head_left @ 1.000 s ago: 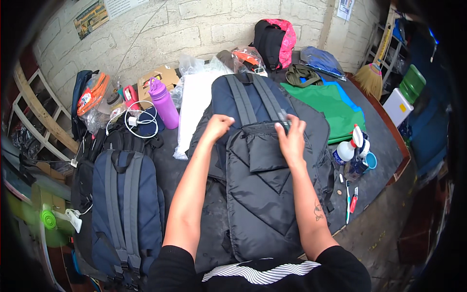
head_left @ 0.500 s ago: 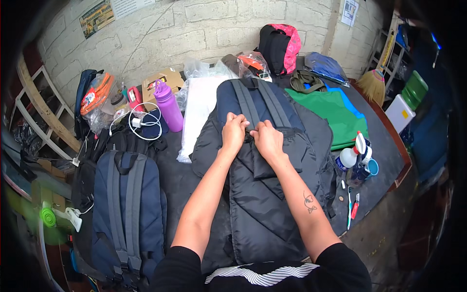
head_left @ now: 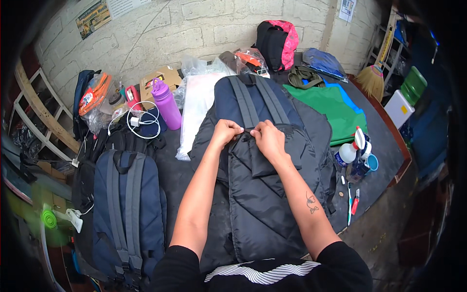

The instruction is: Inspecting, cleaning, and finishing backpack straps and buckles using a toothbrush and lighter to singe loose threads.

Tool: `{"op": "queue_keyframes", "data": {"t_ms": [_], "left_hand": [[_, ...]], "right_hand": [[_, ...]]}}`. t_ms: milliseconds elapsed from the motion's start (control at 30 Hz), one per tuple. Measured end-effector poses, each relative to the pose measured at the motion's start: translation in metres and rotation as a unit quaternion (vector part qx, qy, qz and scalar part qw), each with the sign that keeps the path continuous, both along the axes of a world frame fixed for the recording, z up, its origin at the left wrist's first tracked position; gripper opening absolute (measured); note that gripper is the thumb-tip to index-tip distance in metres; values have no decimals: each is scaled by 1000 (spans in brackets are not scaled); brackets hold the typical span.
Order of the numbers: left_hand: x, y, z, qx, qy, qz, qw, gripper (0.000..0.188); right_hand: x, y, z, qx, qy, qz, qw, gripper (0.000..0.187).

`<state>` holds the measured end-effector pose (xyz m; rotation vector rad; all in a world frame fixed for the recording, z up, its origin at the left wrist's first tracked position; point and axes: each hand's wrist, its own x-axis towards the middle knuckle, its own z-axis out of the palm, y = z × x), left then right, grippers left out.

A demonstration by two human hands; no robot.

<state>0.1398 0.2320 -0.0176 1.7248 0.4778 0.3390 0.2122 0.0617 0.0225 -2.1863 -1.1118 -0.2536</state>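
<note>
A navy and black backpack [head_left: 275, 214] lies spread before me, its black lining facing up. At the far end is its navy back panel [head_left: 267, 100] with two grey straps. My left hand [head_left: 227, 134] pinches a dark edge of the fabric just below the straps. Close by on the right, my right hand [head_left: 268, 138] is closed on the same edge, over a small black pocket flap [head_left: 265, 164]. Fingers hide the exact piece being pinched; it may include a zipper. A second navy backpack [head_left: 129, 194] with grey straps rests to the left, apart from my hands.
Behind stand a purple bottle [head_left: 167, 104], white cable [head_left: 143, 121], white plastic sheet [head_left: 197, 102] and pink-black bag [head_left: 277, 44]. To the right are green cloth [head_left: 326, 112], a spray bottle [head_left: 348, 152], blue cup [head_left: 372, 164], toothbrush [head_left: 350, 204] and red cutter [head_left: 355, 202].
My left hand has shifted slightly left and toward me, widening the gap between the hands. My right hand stays nearly in place, still pinching the fabric.
</note>
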Motion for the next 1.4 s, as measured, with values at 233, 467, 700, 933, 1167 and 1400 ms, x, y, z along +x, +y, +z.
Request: {"op": "queue_keyframes", "data": {"t_ms": [233, 467, 700, 933, 1167, 1400], "left_hand": [[11, -25, 9, 99, -43, 122, 987, 11], [7, -27, 11, 171, -59, 152, 972, 20], [4, -12, -4, 91, -68, 61, 992, 18], [7, -34, 10, 246, -77, 167, 952, 10], [7, -36, 8, 336, -103, 175, 920, 10], [8, -30, 9, 269, -77, 163, 946, 10]], "right_hand": [[-3, 6, -3, -19, -89, 13, 996, 21], [4, 10, -10, 13, -77, -13, 997, 20], [-3, 1, -3, 3, -33, -24, 999, 20], [-1, 1, 0, -12, -42, -27, 999, 22], [8, 5, -1, 40, -16, -30, 999, 18], [30, -28, 13, 108, 45, -56, 992, 18]]}}
